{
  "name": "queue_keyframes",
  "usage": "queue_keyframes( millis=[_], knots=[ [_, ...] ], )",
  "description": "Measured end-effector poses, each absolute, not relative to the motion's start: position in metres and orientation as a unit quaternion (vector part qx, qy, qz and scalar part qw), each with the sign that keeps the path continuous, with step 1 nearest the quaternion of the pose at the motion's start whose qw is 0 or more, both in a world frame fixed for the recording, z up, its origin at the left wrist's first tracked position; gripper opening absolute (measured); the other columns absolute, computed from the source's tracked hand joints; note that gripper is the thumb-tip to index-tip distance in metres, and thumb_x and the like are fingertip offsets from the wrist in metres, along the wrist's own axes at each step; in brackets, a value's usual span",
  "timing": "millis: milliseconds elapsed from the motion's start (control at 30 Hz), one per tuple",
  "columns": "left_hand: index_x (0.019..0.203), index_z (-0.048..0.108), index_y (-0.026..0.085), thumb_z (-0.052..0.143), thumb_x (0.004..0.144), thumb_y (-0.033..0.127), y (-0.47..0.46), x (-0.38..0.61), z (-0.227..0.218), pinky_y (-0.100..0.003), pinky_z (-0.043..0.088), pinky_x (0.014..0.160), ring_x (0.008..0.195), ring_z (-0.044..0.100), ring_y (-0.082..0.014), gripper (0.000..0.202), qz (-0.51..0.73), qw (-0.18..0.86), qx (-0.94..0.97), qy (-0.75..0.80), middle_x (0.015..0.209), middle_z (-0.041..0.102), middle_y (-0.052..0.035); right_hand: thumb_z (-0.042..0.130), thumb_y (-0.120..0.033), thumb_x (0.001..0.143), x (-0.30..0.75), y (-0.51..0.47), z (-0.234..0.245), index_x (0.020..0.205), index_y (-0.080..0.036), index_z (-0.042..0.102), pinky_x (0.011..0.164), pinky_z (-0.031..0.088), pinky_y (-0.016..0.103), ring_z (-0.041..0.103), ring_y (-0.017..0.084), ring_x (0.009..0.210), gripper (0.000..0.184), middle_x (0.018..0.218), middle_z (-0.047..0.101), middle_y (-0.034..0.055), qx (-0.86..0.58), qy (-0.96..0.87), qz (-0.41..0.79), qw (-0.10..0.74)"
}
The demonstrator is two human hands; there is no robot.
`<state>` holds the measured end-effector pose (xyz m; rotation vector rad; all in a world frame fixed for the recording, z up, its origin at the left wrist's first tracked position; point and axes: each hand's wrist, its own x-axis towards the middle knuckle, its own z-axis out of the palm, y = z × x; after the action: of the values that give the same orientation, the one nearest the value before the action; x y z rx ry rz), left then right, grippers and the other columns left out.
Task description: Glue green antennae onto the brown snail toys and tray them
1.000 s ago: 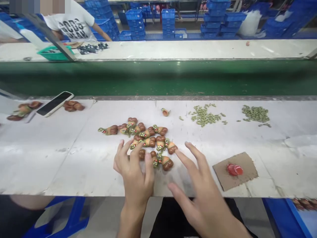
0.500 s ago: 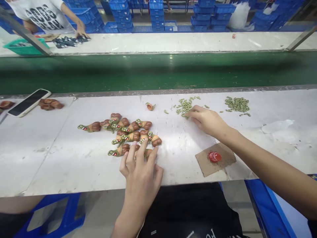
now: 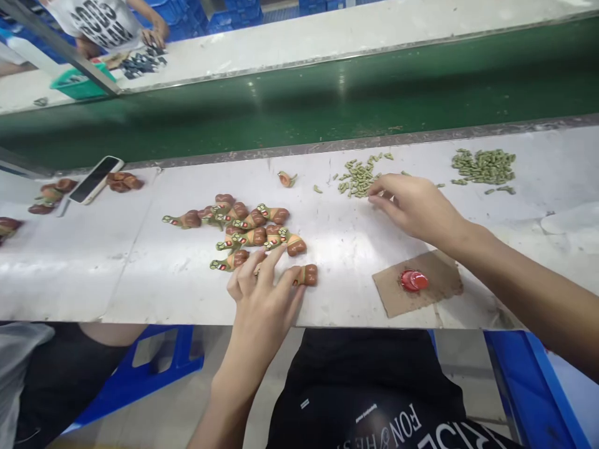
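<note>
My left hand point(image 3: 262, 305) rests at the near edge of a heap of small brown-and-tan painted figurines point(image 3: 243, 227), fingers apart. Its fingertips touch a figurine point(image 3: 304, 275) lying apart from the heap, and nothing is visibly gripped. My right hand point(image 3: 416, 206) sits beside a scattered pile of small green pieces point(image 3: 358, 178). Its fingertips are drawn together just off the pile's edge, and whether they pinch a piece is hidden. Below that hand lies a cardboard scrap point(image 3: 416, 284) bearing a red round piece point(image 3: 414, 281).
A second green pile point(image 3: 484, 167) lies to the right. A phone point(image 3: 96, 179) and more figurines point(image 3: 124, 181) sit at the left on the white bench point(image 3: 79, 268). Beyond runs a green conveyor belt point(image 3: 299, 106), and a co-worker point(image 3: 100, 22) handles dark parts across it.
My right hand has moved from the figurines to the green pile and drawn slightly back from it. My left hand has shifted one figurine out from the heap. The view has tilted.
</note>
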<state>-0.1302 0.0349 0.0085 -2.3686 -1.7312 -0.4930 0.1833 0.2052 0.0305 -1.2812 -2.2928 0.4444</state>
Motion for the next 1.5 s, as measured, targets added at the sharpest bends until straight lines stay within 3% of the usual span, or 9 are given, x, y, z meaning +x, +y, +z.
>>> queue_keyframes(
  millis=[100,233,367,533,633,833,1233,1367,1500],
  knots=[
    [0.128,0.071,0.022,0.073,0.113,0.016,0.04,-0.115,0.009,-0.062,0.047,0.111,0.14,0.066,-0.0467,0.016,-0.17,0.016,-0.813,-0.556,0.146,0.081,-0.0182,0.074,-0.028,0.109,0.199,0.172,0.053,0.107,-0.023,0.082,0.078,0.064,0.042,0.081,0.026,0.08,0.01,0.091,0.085,0.0051,-0.484,-0.77,0.259,0.326],
    [0.138,0.069,0.022,0.08,0.108,0.021,0.051,-0.098,0.009,-0.052,0.052,0.095,0.111,0.068,-0.0387,0.032,-0.177,-0.066,-0.83,-0.525,0.121,0.082,-0.0129,0.083,-0.026,0.106,0.219,0.119,0.067,0.101,-0.027,0.088,0.076,0.065,0.036,0.082,0.023,0.087,0.007,0.099,0.087,0.0034,-0.498,-0.703,0.32,0.393],
    [0.126,0.067,0.026,0.08,0.108,0.018,0.057,-0.082,0.015,-0.045,0.06,0.092,0.106,0.071,-0.0309,0.024,-0.219,-0.162,-0.81,-0.519,0.114,0.075,-0.0067,0.087,-0.027,0.107,0.226,0.075,0.06,0.106,-0.03,0.093,0.077,0.071,0.028,0.084,0.019,0.093,0.007,0.103,0.089,0.0026,-0.521,-0.61,0.393,0.45],
    [0.119,0.058,0.03,0.082,0.105,0.017,0.051,-0.047,0.031,-0.035,0.07,0.088,0.105,0.085,-0.0217,0.031,-0.388,-0.499,-0.604,-0.485,0.121,0.076,-0.0019,0.1,-0.028,0.097,0.217,0.04,0.048,0.106,-0.032,0.095,0.073,0.076,0.023,0.089,0.019,0.087,0.011,0.099,0.091,0.002,-0.528,-0.468,0.495,0.508],
    [0.129,0.067,0.03,0.088,0.103,0.02,0.048,-0.024,0.038,-0.032,0.068,0.088,0.103,0.084,-0.0197,0.035,-0.365,-0.586,-0.567,-0.45,0.119,0.083,-0.0022,0.097,-0.024,0.099,0.212,0.027,0.041,0.105,-0.032,0.096,0.071,0.076,0.024,0.088,0.018,0.082,0.009,0.103,0.091,0.0027,-0.51,-0.444,0.519,0.522],
    [0.109,0.079,0.028,0.078,0.11,0.024,0.043,0.011,0.035,-0.029,0.062,0.08,0.089,0.076,-0.0165,0.005,-0.369,-0.603,-0.557,-0.436,0.1,0.081,0.0012,0.088,-0.019,0.107,0.211,0.01,0.033,0.114,-0.036,0.097,0.08,0.074,0.021,0.086,0.014,0.093,0.02,0.111,0.089,0.0019,-0.508,-0.496,0.473,0.52],
    [0.105,0.075,0.029,0.072,0.118,0.017,0.028,0.008,0.017,-0.024,0.056,0.082,0.091,0.07,-0.0123,0.018,-0.376,-0.561,-0.623,-0.394,0.102,0.077,0.0045,0.097,-0.026,0.099,0.212,0.014,0.031,0.102,-0.028,0.095,0.065,0.074,0.024,0.084,0.016,0.07,0.004,0.092,0.089,0.0021,-0.502,-0.436,0.57,0.482],
    [0.123,0.072,0.034,0.073,0.118,0.024,0.02,0.001,0.011,-0.026,0.058,0.088,0.099,0.072,-0.0148,0.012,-0.378,-0.563,-0.591,-0.437,0.11,0.076,0.0034,0.094,-0.025,0.101,0.215,0.018,0.034,0.102,-0.029,0.094,0.062,0.072,0.027,0.081,0.016,0.067,0.004,0.093,0.089,0.0011,-0.528,-0.477,0.519,0.473],
    [0.147,0.058,0.04,0.057,0.124,0.033,0.011,-0.01,0.001,-0.031,0.059,0.098,0.114,0.071,-0.0188,0.024,-0.381,-0.602,-0.541,-0.447,0.128,0.074,-0.0009,0.085,-0.015,0.106,0.221,0.025,0.038,0.106,-0.03,0.091,0.074,0.072,0.037,0.082,0.022,0.082,0.016,0.099,0.089,0.0029,-0.611,-0.596,0.286,0.436]
  ],
)
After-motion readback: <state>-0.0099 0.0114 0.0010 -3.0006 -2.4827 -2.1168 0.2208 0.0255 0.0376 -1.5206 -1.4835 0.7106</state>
